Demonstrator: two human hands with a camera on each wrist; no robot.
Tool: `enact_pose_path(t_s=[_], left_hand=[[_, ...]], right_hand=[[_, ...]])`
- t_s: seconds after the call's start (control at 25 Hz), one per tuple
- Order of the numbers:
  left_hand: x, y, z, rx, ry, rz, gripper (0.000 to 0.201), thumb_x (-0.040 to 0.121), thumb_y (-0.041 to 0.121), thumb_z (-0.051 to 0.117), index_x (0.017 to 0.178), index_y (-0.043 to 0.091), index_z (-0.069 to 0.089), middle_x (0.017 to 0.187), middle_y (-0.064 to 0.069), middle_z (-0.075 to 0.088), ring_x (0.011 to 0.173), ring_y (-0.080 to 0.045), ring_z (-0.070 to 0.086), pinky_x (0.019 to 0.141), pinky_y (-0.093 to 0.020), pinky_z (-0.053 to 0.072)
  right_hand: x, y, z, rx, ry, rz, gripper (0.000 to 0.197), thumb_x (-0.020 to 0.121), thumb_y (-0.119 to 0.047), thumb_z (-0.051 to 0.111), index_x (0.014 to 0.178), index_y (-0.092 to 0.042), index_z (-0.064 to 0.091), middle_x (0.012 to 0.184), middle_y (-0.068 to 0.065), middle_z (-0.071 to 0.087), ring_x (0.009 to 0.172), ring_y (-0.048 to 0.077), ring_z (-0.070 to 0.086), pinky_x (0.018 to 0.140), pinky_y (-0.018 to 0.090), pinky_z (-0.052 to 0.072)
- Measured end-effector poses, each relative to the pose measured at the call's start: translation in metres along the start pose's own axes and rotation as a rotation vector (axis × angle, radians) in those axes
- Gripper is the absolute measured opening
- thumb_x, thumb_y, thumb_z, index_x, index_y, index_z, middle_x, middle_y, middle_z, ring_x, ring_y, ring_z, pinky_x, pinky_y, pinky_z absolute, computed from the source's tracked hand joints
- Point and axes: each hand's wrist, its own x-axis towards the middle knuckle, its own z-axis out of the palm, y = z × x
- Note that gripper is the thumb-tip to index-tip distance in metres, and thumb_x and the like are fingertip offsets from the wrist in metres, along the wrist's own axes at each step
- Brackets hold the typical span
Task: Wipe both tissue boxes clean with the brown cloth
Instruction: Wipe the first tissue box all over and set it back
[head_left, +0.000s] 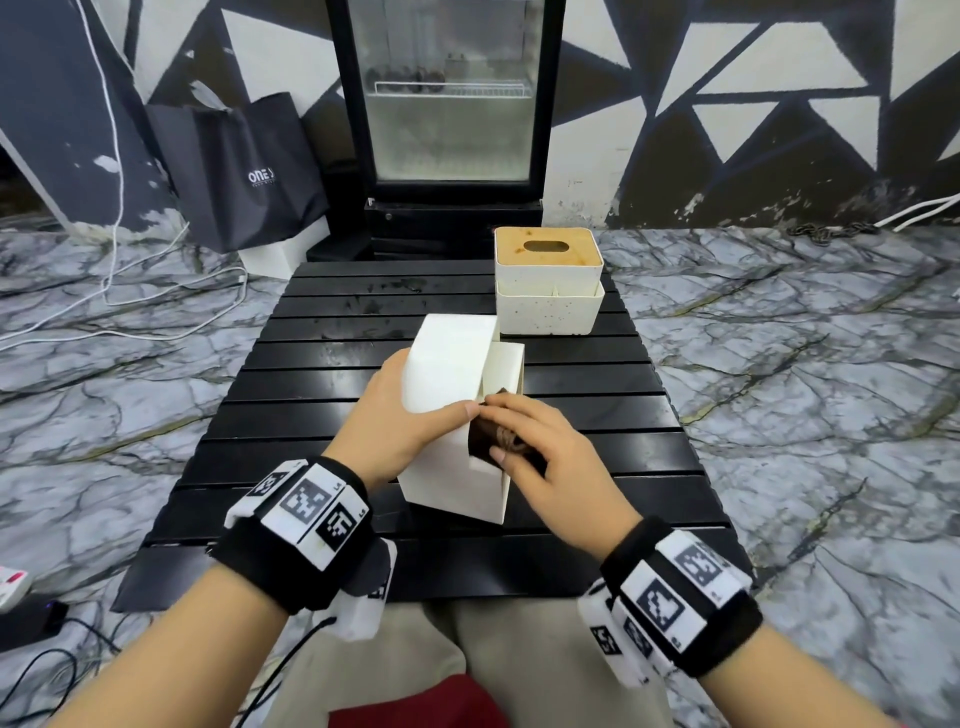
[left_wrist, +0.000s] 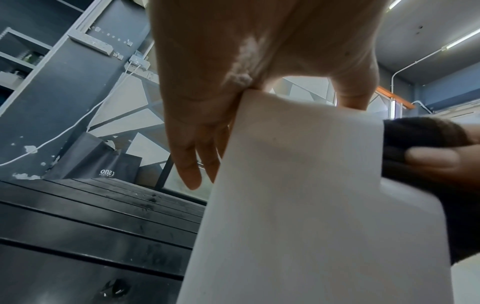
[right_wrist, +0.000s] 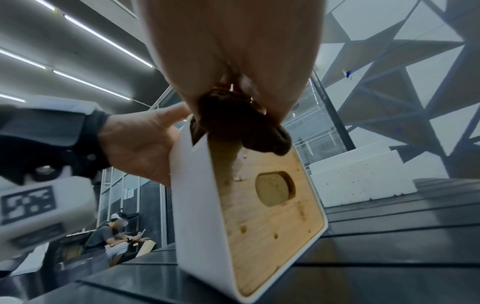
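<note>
A white tissue box (head_left: 451, 364) with a wooden lid (right_wrist: 272, 216) lies tipped on its side on the black slatted table (head_left: 311, 364), lid facing right. My left hand (head_left: 400, 415) grips it from the left, thumb across the top edge and fingers on the far side (left_wrist: 192, 164). My right hand (head_left: 540, 457) holds the bunched brown cloth (head_left: 488, 436) against the upper part of the lid; the cloth (right_wrist: 233, 123) overlaps the box's top corner. The second tissue box (head_left: 548, 280), speckled with stains, stands upright at the table's back right.
A glass-door fridge (head_left: 449, 104) stands behind the table, with a black bag (head_left: 244, 171) to its left. White cables (head_left: 156, 291) trail over the marble floor. Another person (right_wrist: 114, 234) sits in the background of the right wrist view.
</note>
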Motion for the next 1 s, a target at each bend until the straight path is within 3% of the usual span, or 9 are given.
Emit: enact_pose_path(t_s=[0.24, 0.36, 0.48, 0.64, 0.8, 1.0], left_hand=[[0.001, -0.002, 0.001, -0.008, 0.009, 0.031, 0.052, 0.052, 0.054, 0.07, 0.098, 0.039, 0.052, 0.107, 0.009, 0.061, 0.101, -0.003, 0.057, 0.079, -0.019, 0.043], [-0.001, 0.0, 0.001, -0.013, 0.0, 0.012, 0.043, 0.058, 0.041, 0.07, 0.092, 0.044, 0.044, 0.103, 0.021, 0.053, 0.095, 0.008, 0.052, 0.072, -0.008, 0.039], [0.001, 0.001, 0.001, -0.014, -0.019, 0.013, 0.039, 0.06, 0.038, 0.069, 0.091, 0.042, 0.046, 0.102, 0.02, 0.055, 0.091, 0.014, 0.053, 0.066, -0.001, 0.039], [0.001, 0.0, 0.001, -0.021, -0.001, 0.018, 0.043, 0.058, 0.04, 0.072, 0.093, 0.042, 0.048, 0.104, 0.016, 0.058, 0.094, 0.007, 0.055, 0.067, -0.003, 0.04], [0.0, -0.002, 0.002, -0.023, -0.005, 0.014, 0.051, 0.054, 0.045, 0.073, 0.098, 0.044, 0.045, 0.108, 0.019, 0.055, 0.101, 0.005, 0.052, 0.074, -0.01, 0.038], [0.004, -0.006, 0.003, -0.005, -0.005, 0.026, 0.067, 0.049, 0.057, 0.067, 0.11, 0.035, 0.051, 0.111, 0.012, 0.06, 0.105, -0.003, 0.056, 0.078, -0.018, 0.041]], right_hand=[[0.001, -0.003, 0.01, -0.014, 0.065, -0.006, 0.041, 0.082, -0.01, 0.053, 0.122, -0.017, 0.056, 0.123, -0.013, 0.045, 0.117, -0.002, 0.036, 0.102, 0.004, 0.02], [-0.006, -0.002, 0.002, 0.004, 0.005, -0.043, 0.043, 0.083, -0.008, 0.053, 0.124, -0.021, 0.054, 0.125, -0.015, 0.046, 0.119, -0.003, 0.035, 0.102, 0.005, 0.021], [0.007, 0.004, -0.005, 0.0, -0.002, -0.01, 0.039, 0.084, -0.01, 0.054, 0.122, -0.02, 0.056, 0.122, -0.018, 0.045, 0.117, -0.005, 0.035, 0.1, 0.001, 0.019], [0.006, -0.001, 0.006, -0.007, 0.067, 0.001, 0.039, 0.083, -0.009, 0.053, 0.121, -0.017, 0.057, 0.121, -0.017, 0.044, 0.116, -0.001, 0.037, 0.101, 0.003, 0.021], [-0.008, -0.002, 0.001, -0.012, 0.01, -0.076, 0.046, 0.082, 0.0, 0.054, 0.123, -0.019, 0.055, 0.123, -0.022, 0.043, 0.117, -0.01, 0.034, 0.101, 0.004, 0.021], [0.008, -0.001, -0.001, -0.009, 0.036, -0.009, 0.039, 0.083, -0.003, 0.054, 0.12, -0.015, 0.058, 0.118, -0.016, 0.046, 0.113, -0.004, 0.037, 0.098, 0.001, 0.021]])
